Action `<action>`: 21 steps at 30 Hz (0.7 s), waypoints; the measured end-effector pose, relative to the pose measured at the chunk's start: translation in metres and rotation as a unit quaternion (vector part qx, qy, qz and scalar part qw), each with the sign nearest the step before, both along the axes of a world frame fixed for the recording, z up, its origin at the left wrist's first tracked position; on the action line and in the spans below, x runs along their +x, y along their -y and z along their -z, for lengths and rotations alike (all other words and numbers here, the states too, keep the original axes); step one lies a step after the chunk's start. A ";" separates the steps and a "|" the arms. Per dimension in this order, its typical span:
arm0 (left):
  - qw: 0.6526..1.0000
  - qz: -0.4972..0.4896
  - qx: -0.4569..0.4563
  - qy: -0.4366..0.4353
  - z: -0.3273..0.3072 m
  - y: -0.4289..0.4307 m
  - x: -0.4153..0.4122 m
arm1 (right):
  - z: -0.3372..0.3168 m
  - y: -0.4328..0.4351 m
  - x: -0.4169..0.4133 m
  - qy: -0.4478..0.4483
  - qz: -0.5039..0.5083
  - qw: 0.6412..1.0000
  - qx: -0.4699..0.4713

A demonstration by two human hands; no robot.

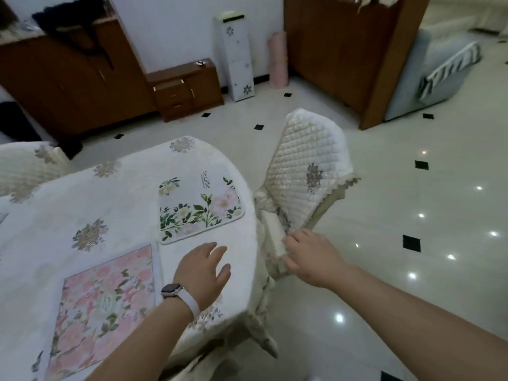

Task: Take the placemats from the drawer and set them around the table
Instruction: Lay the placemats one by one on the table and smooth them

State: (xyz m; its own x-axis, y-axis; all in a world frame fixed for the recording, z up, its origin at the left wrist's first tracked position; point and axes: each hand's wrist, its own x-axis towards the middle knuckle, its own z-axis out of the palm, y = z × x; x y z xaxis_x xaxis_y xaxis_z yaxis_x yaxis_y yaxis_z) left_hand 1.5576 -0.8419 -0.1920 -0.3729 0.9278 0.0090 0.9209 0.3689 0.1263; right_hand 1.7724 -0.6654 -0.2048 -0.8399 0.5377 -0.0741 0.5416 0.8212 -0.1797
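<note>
L hand hovers open over the worktop, fingers spread and relaxed, watch on the wrist. Can't tell if the palm touches the cloth. Green mat lies flat just ahead of its fingertips, near the worktop's rounded edge. Pink mat lies flat just left of the wrist, and the two mats nearly meet corner to corner.

R hand is off the worktop, right of the L one. Its fingers are curled into the chair cover at the foot of the backrest, gripping fabric. The quilted backrest rises ahead of the R hand, and the chair sits tight against the worktop edge, blocking that side.

2nd chair is far left of the L hand, across the worktop. Well beyond both hands are a low cabinet w/ top drawer ajar, a white dispenser and a pink roll by the wall. Sofa far right. Tiled floor below the R arm.
</note>
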 end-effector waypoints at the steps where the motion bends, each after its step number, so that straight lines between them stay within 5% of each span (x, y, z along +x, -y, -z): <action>1: 1.000 0.012 0.005 -0.002 -0.003 -0.016 0.007 | -0.004 -0.011 0.009 -0.003 0.006 1.000 -0.002; 21: 0.968 0.241 0.035 0.056 0.006 -0.323 0.055 | -0.024 -0.214 0.093 0.054 0.203 0.978 -0.003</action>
State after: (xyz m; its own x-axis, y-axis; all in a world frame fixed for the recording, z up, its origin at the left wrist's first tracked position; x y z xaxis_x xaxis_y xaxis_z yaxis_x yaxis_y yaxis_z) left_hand 1.6130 -0.5194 -0.1981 0.1001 0.9930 0.0628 0.9631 -0.1126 0.2447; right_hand 1.8656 -0.4518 -0.1808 -0.5447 0.8243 -0.1545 0.8386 0.5338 -0.1086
